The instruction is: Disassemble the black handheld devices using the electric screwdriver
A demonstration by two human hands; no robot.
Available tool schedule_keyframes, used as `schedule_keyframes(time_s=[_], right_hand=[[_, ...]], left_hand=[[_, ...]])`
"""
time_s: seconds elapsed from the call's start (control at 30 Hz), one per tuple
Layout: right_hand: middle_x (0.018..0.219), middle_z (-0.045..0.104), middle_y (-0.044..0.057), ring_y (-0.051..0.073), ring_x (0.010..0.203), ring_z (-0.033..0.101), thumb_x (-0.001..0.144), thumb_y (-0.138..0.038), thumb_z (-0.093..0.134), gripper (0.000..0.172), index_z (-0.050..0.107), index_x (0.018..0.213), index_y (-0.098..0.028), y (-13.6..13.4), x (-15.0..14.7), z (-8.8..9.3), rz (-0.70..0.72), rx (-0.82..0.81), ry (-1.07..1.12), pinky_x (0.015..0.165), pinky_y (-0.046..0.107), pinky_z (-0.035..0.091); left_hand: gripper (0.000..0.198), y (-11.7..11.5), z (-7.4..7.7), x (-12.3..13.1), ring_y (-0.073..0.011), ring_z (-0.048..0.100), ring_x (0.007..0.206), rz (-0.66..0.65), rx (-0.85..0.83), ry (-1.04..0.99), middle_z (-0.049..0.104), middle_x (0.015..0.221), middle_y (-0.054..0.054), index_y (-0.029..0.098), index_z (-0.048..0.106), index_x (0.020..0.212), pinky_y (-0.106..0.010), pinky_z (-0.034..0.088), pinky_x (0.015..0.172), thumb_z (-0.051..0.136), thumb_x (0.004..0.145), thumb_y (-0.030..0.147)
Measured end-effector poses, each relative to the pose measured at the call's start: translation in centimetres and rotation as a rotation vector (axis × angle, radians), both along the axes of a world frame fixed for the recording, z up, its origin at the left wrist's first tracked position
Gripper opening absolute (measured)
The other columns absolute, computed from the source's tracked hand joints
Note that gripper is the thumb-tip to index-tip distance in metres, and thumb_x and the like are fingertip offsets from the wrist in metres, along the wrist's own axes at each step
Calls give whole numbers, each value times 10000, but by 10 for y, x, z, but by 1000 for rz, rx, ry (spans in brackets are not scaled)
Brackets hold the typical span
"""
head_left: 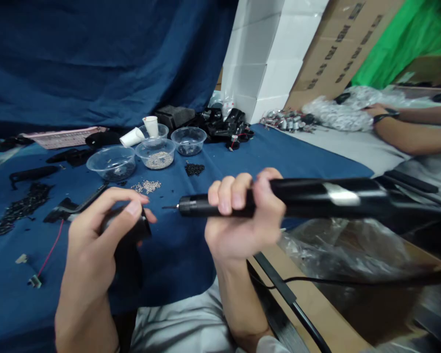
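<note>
Blue cloth (183,255) spread under both hands. Clear bowl (168,143) of grey bits (159,160) beyond. Right hand (238,215) fisted round black electric screwdriver (327,195), held above cloth; I judge it light, stiff, slick, best gripped at barrel. Left hand (90,245) curled, pinching black part (130,230) against palm; looks hard, small.

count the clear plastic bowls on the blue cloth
4: the left bowl with dark bits, the front middle bowl with silver granules, the right bowl with dark bits, and the back bowl beside a white paper cup.
</note>
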State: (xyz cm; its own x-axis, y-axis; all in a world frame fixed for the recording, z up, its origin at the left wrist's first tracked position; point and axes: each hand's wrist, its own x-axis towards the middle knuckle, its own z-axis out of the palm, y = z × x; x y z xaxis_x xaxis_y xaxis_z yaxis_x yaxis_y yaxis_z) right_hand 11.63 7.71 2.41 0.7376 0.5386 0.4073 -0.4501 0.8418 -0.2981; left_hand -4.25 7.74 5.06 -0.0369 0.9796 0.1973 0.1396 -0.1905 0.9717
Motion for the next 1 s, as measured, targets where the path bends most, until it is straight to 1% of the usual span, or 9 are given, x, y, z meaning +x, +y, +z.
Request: schedule_keyframes(time_s=[0.07,0.13,0.2,0.37,0.47,0.53,0.77,0.9,1.0], right_hand=[[629,593,-134,81,544,578,922,-266,808,200,619,989,-271,22,-2,-5,-34,-154,-69,703,266,599],[677,627,-123,96,658,660,883,-289,876,281,623,1002,-259,37,-3,-12,-40,-280,-151,858,314,616],[709,626,-114,107,745,691,855,-319,916,326,627,988,-249,44,-6,-18,-25,-354,-200,930,324,595],[778,622,-91,131,869,710,810,-389,946,393,609,952,-248,49,-18,-20,-37,-399,-266,991,340,567],[784,636,-77,158,905,726,786,-421,936,416,596,948,-245,54,-25,-18,-37,-446,-294,997,365,569],[797,641,-74,160,913,730,781,-430,936,426,588,942,-245,58,-28,-18,-47,-450,-286,1008,372,569],[837,666,-70,149,896,728,765,-414,956,443,584,926,-235,68,-28,-25,-81,-442,-240,1024,376,573],[802,637,-91,122,828,702,763,-390,974,433,597,911,-239,57,-25,-20,-138,-413,-149,1056,381,606],[725,574,-122,94,778,687,795,-366,987,416,600,893,-250,30,-17,-8,-56,-294,-32,1121,395,641]], left_hand=[[164,8,4,-7,-171,639,636,139,23,54,771,759,-2,249,787,899,-248,508,523,804,896,412],[181,14,5,-15,-171,636,642,171,35,43,769,745,5,240,782,907,-247,509,521,803,887,418],[192,17,4,-23,-173,646,654,157,34,45,769,749,7,237,787,916,-245,510,520,802,889,427],[191,21,-5,-33,-159,637,658,112,109,125,764,776,20,241,801,924,-238,527,537,802,898,431],[198,23,-9,-37,-160,638,675,81,154,133,789,875,7,239,799,912,-256,521,539,796,925,436],[194,24,-10,-40,-167,657,713,60,171,141,802,930,3,240,795,915,-276,528,584,779,956,430],[162,28,-13,-46,-260,778,955,18,252,192,833,967,-12,259,794,928,-346,589,782,725,986,393],[190,31,-13,-49,-280,799,1003,-42,301,281,866,1012,-9,287,844,960,-401,608,977,716,987,425],[199,32,-16,-51,-281,820,1011,-127,304,416,887,1076,4,316,882,1014,-393,599,989,732,971,440]])
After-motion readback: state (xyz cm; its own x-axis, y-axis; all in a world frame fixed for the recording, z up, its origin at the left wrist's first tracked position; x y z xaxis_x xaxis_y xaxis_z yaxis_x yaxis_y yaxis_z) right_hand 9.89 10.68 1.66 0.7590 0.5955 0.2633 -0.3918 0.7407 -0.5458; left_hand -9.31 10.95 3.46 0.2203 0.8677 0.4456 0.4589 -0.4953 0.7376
